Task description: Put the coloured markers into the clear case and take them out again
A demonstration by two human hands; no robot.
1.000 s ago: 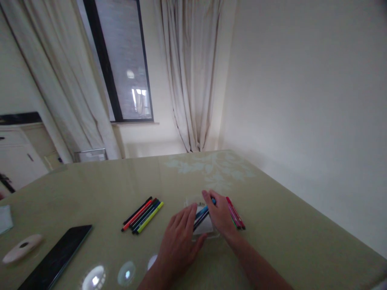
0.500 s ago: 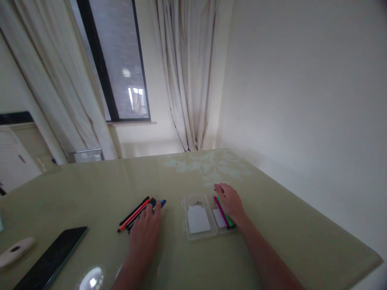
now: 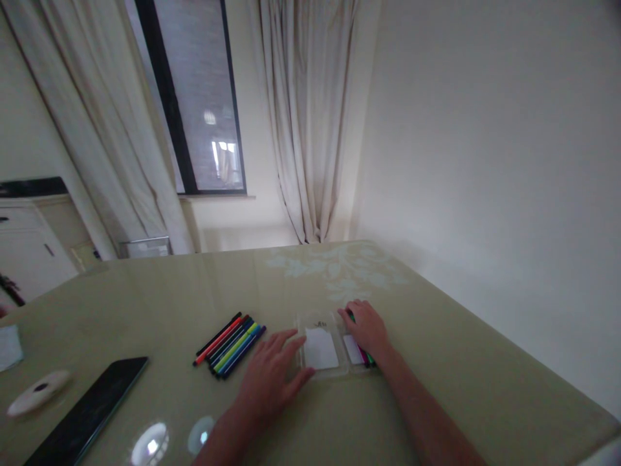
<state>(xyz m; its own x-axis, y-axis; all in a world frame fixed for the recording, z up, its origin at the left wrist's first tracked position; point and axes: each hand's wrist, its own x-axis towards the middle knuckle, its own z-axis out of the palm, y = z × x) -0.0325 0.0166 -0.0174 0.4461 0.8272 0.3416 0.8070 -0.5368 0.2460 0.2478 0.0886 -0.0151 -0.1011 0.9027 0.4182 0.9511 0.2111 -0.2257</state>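
Note:
A clear plastic case lies opened flat on the table, a white card showing in its left half. Over the right half, my right hand has its fingers curled around a purple marker and a green marker; their upper parts are mostly covered. My left hand is open with fingers spread, at the left edge of the case, holding nothing. Just left of it, several markers in black, red, green, yellow-green and blue lie side by side at a slant.
A dark tablet or phone lies at the table's left, beside a white oval object. A pale folded item sits at the far left edge. The table meets a white wall on the right.
My left hand has left the marker group and moved right to the case, its fingers spreading. My right hand has lowered over the purple and green markers.

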